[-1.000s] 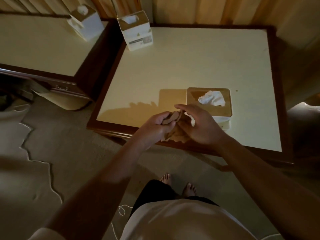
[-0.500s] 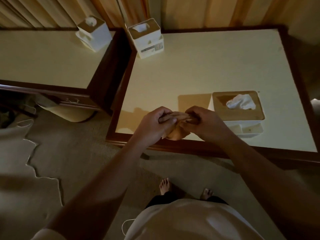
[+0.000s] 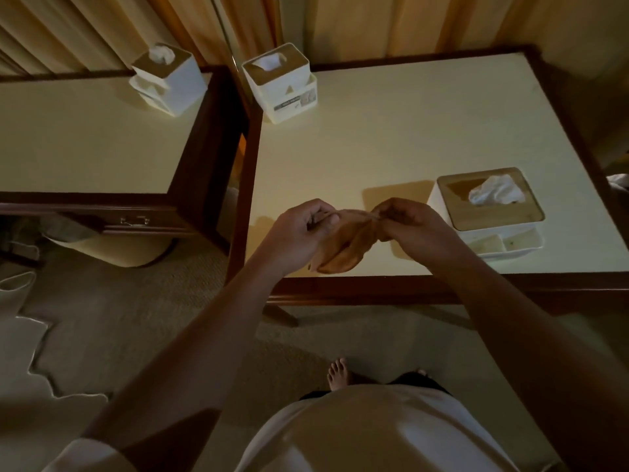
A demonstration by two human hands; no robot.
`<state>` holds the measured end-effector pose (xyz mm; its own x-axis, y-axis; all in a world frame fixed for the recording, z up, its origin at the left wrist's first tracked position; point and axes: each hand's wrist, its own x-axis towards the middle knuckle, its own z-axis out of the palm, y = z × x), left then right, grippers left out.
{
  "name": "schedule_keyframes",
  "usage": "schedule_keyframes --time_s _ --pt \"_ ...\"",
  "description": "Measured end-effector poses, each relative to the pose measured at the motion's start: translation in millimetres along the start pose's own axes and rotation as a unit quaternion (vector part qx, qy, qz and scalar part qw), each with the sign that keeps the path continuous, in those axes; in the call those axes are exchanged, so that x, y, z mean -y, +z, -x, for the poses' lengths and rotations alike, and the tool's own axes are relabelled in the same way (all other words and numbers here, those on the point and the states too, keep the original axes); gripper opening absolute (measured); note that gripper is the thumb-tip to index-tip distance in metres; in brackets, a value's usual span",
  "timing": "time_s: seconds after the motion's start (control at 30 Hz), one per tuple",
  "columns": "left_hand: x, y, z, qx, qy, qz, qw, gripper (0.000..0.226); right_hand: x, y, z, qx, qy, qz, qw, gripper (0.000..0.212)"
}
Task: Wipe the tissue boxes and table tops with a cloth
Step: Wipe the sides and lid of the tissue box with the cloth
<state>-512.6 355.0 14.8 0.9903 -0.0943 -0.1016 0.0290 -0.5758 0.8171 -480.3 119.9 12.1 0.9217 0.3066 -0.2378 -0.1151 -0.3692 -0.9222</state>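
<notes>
At centre frame, the left hand (image 3: pixel 299 233) and right hand (image 3: pixel 412 226), fingers curled pinching the cloth (image 3: pixel 350 240), now stretch it wider than a moment ago, seemingly readying it for wiping.

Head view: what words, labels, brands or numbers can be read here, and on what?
Label on the front of the tall tissue box, at the far left corner of the right table: printed, but too blurred to read.
Far-left tissue box, wood-lidded tissue box, cloth: no text visible.
</notes>
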Motion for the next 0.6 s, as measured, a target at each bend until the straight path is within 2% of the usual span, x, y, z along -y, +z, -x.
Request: schedule_keyframes --time_s 0.17,0.33,0.47,0.6 --pt "8 9 -7 -0.030 -0.007 -0.004 1.000 0.015 8 10 -3 -0.045 0.002 -0.070 0.997 0.008" --pt "11 30 4 -0.091 0.007 0.053 0.994 0.032 17 22 -6 -0.074 0.022 -0.080 0.994 0.013" --pt "5 40 13 0.008 -0.006 0.136 0.991 0.036 19 24 -8 -0.079 0.034 -0.068 0.994 0.017" --pt "8 40 9 0.011 -0.049 0.179 0.983 0.034 18 23 -7 -0.070 0.043 -0.069 0.994 0.018"
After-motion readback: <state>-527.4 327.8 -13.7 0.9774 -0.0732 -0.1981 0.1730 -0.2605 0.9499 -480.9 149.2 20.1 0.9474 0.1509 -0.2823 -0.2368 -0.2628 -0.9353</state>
